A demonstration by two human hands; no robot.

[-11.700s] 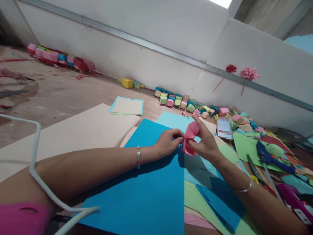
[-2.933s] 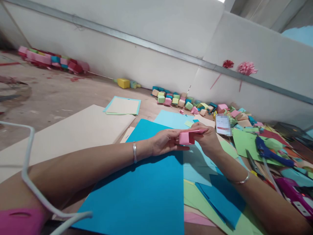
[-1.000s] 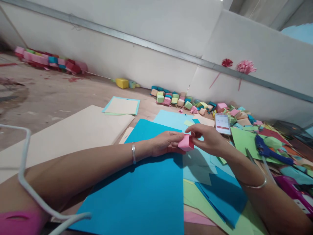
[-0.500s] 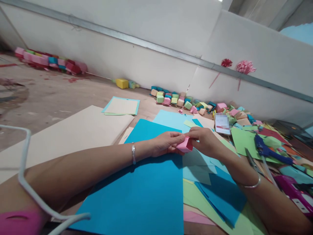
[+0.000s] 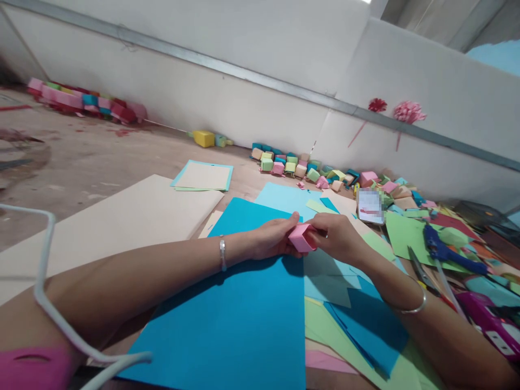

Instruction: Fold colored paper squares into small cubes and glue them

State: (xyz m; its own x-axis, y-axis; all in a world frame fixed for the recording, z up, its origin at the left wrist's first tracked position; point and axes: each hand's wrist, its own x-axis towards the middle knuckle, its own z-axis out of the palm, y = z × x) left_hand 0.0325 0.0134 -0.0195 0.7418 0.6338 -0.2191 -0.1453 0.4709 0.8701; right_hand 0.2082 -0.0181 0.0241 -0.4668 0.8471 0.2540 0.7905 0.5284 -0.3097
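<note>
A small pink paper box (image 5: 299, 239), open on its right side, is held between my two hands above a large blue paper sheet (image 5: 244, 319). My left hand (image 5: 276, 236) grips it from the left, thumb raised along the top and fingers underneath. At its open end, my right hand (image 5: 335, 233) pinches the edge, with fingertips partly inside the box and partly hidden. Light blue sheets (image 5: 329, 284) and a darker blue stack of paper (image 5: 369, 319) lie beneath my right forearm.
Several small paper boxes (image 5: 290, 165) line the wall. To the right lie a phone (image 5: 369, 206), scissors (image 5: 422, 271), a blue glue gun (image 5: 450, 252) and a purple power strip (image 5: 487, 319). A white cable (image 5: 43, 271) crosses the left foreground. Large cream paper (image 5: 122, 227) covers the left.
The pink box has turned slightly and shifted a little left. My left thumb has lifted off its top, and my right fingers have moved down into the open end.
</note>
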